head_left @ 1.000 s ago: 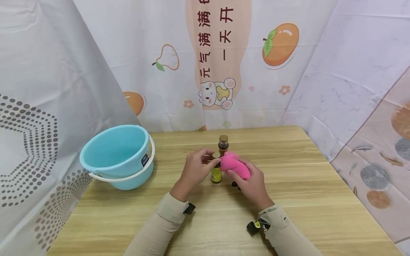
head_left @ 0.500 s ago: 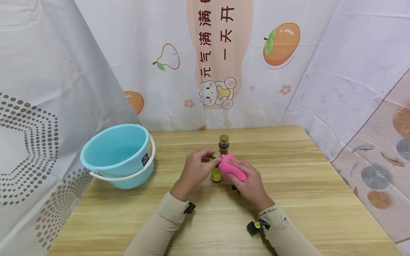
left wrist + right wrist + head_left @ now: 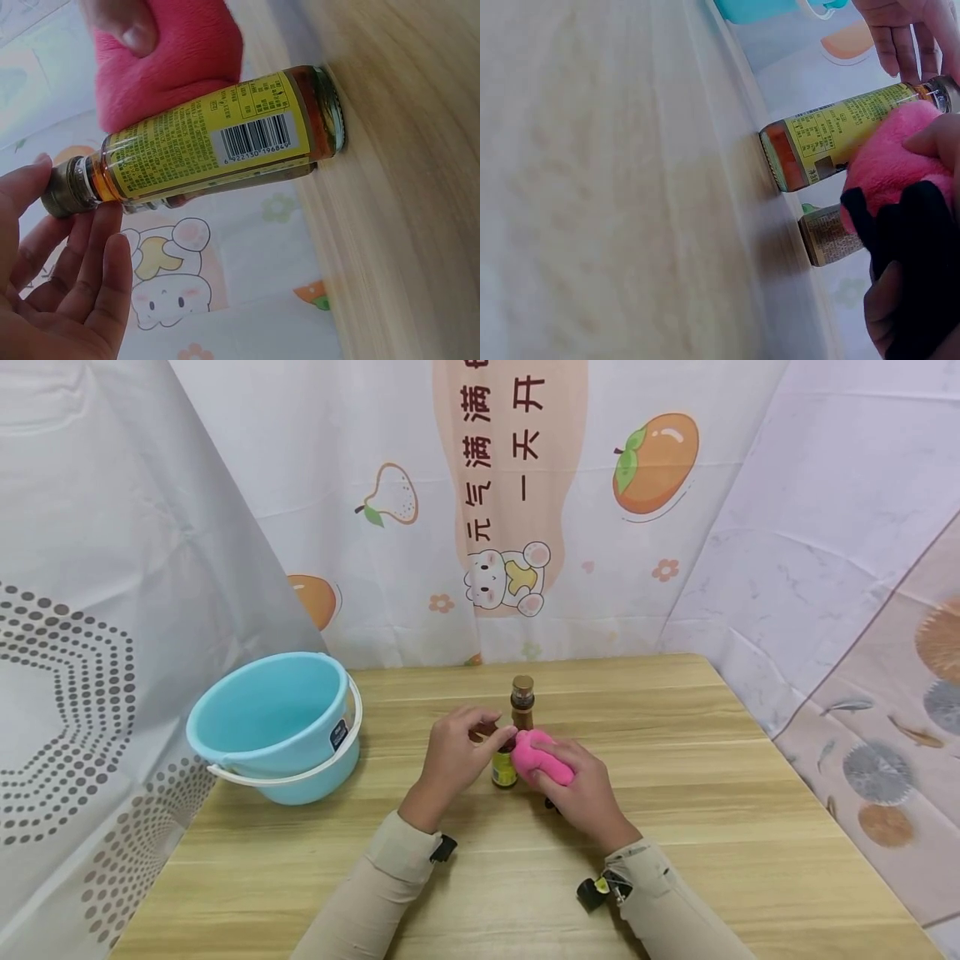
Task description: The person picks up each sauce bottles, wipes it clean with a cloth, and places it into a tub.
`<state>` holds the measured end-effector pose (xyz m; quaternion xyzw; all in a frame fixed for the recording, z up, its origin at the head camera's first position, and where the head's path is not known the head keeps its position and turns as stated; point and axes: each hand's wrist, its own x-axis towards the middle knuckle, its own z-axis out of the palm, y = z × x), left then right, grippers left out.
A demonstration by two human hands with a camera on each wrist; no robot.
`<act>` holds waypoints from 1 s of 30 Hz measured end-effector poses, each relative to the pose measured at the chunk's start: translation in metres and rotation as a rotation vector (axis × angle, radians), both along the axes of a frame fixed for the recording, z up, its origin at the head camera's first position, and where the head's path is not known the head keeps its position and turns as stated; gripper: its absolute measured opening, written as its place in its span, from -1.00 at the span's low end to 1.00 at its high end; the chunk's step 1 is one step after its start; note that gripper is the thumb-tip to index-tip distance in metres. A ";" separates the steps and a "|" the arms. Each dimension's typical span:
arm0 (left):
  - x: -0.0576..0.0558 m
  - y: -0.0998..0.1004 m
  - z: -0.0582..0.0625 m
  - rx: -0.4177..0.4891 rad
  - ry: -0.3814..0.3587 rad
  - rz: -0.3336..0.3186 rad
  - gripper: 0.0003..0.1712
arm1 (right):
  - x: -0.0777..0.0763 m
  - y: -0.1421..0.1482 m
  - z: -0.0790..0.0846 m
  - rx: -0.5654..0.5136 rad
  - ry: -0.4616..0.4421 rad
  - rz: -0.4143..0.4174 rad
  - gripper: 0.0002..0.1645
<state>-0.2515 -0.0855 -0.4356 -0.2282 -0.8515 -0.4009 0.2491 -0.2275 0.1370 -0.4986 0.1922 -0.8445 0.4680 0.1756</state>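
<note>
A glass sauce bottle with a yellow label stands upright on the table. My left hand steadies it by the metal cap, thumb and fingertips around it. In my right hand is a pink, fuzzy plush cloth, pressed against the bottle's side near the label. Black soft strips hang from the cloth beneath my fingers in the right wrist view. Right behind the first bottle is another brown bottle with a gold cap, its lower part largely hidden in the head view.
A light blue bucket with a white handle stands at the table's left. Printed curtains hang behind the wooden table and along both sides.
The right hand has turned the pink cloth and brought it slightly lower and leftward along the bottle. My left hand stays at the cap, and the bottles and bucket keep their places.
</note>
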 end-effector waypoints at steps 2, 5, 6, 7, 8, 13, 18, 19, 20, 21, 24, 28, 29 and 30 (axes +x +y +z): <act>0.000 0.000 0.000 -0.005 0.008 0.007 -0.66 | 0.000 0.000 0.000 0.011 -0.017 -0.009 -0.56; 0.001 0.000 0.000 0.001 0.006 0.014 -0.67 | 0.001 0.000 0.000 0.020 -0.054 -0.019 -0.57; 0.001 0.001 0.001 0.005 0.001 0.015 -0.67 | 0.001 0.000 0.000 0.022 -0.069 -0.022 -0.57; 0.001 0.001 0.001 0.011 -0.007 0.017 -0.67 | 0.001 0.000 0.000 0.025 -0.085 -0.025 -0.57; 0.001 0.001 0.001 0.021 -0.016 0.016 -0.66 | 0.001 -0.001 0.000 0.028 -0.104 -0.027 -0.58; 0.003 0.000 0.003 0.044 -0.068 0.019 -0.65 | 0.001 0.000 -0.002 0.058 -0.189 -0.041 -0.60; 0.003 -0.001 0.004 0.044 -0.078 0.007 -0.67 | 0.001 0.000 -0.004 0.088 -0.245 -0.051 -0.58; 0.003 -0.001 0.004 0.043 -0.078 0.003 -0.67 | 0.001 0.000 -0.005 0.094 -0.253 -0.053 -0.57; 0.003 -0.001 0.004 0.043 -0.078 -0.001 -0.67 | 0.001 0.000 -0.005 0.099 -0.261 -0.052 -0.56; 0.003 -0.001 0.004 0.045 -0.078 -0.006 -0.67 | 0.001 0.000 -0.005 0.101 -0.267 -0.051 -0.55; 0.002 -0.002 0.004 0.042 -0.083 -0.015 -0.66 | 0.002 0.000 -0.005 0.104 -0.271 -0.048 -0.54; 0.002 -0.002 0.004 0.049 -0.092 -0.029 -0.67 | 0.001 0.000 -0.004 0.090 -0.269 -0.053 -0.53; 0.002 -0.003 0.004 0.051 -0.094 -0.031 -0.68 | 0.000 0.000 -0.003 0.083 -0.275 -0.055 -0.53; 0.002 -0.003 0.004 0.053 -0.096 -0.035 -0.68 | 0.000 0.000 -0.003 0.071 -0.282 -0.056 -0.53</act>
